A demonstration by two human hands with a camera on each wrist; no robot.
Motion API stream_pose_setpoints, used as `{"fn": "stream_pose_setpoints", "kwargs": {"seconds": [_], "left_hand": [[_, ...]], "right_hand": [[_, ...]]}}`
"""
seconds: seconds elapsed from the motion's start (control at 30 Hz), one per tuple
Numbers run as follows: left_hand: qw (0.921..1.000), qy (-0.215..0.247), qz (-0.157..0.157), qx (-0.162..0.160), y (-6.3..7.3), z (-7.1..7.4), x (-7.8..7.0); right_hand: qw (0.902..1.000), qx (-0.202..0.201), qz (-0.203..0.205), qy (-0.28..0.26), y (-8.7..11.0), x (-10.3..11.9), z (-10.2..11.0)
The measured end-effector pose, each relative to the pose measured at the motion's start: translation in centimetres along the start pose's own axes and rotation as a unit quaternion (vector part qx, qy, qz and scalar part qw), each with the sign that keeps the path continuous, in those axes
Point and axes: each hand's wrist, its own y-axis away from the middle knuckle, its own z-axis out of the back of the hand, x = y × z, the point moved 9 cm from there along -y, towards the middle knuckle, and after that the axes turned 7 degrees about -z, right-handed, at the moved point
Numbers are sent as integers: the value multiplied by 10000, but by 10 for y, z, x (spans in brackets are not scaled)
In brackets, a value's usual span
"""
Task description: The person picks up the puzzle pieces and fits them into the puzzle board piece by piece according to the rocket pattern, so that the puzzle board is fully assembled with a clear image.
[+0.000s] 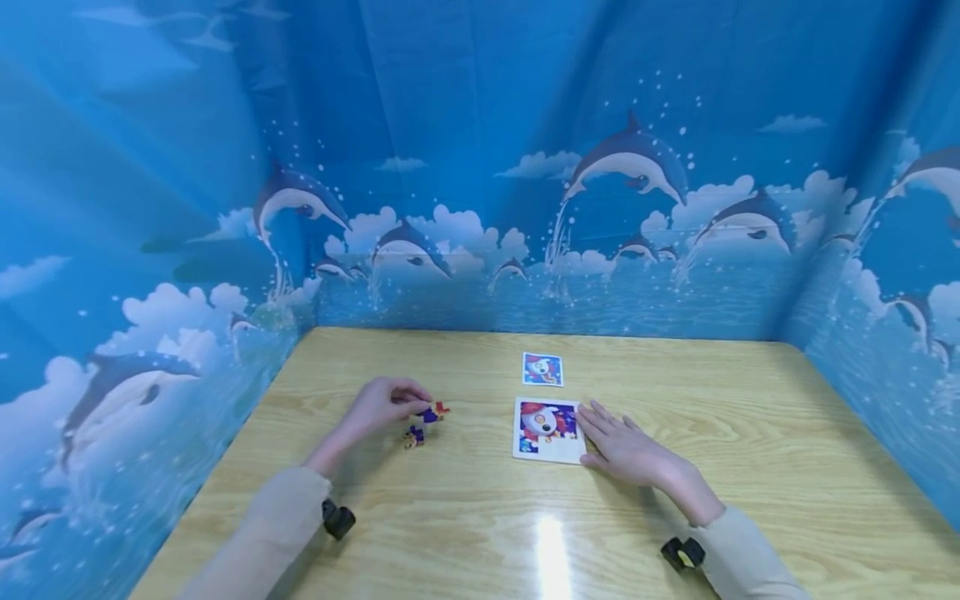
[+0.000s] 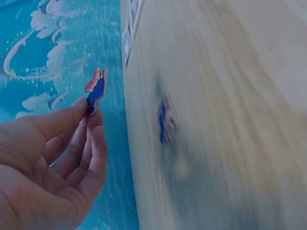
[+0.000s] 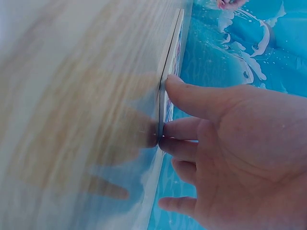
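Note:
My left hand (image 1: 385, 406) pinches a jigsaw puzzle piece (image 2: 97, 92), blue with red and yellow, between thumb and fingertips, raised above the table. Below it lies another puzzle piece (image 1: 414, 436), dark blue and orange, blurred in the left wrist view. To the right is a white-framed puzzle board (image 1: 551, 457). Its upper part shows a white character on red and purple; pale blank space shows at the lower right. My right hand (image 1: 624, 447) rests at the board's right edge with fingers extended, thumb and fingertips touching the frame.
A small picture card (image 1: 543, 369) with a similar white character lies behind the board. The wooden table (image 1: 450, 525) ends at a blue curtain (image 1: 465, 167) printed with dolphins at the back and sides. A black wrist device (image 1: 338, 518) sits at the left sleeve.

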Motion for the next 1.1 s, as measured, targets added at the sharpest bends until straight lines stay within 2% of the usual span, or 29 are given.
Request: {"fn": "stream_pose_setpoints", "kwargs": {"seconds": [0.53, 0.83, 1.1], "left_hand": [[9991, 394, -75, 106, -43, -49, -43], [9972, 491, -288, 487, -61, -92, -62], [9964, 319, -318, 713, -67, -129, -66]], "right_hand": [[10000, 23, 12, -4, -1, 0, -1], [10000, 61, -40, 9, -1, 0, -1], [9999, 66, -77, 45, -3, -2, -2]]}}
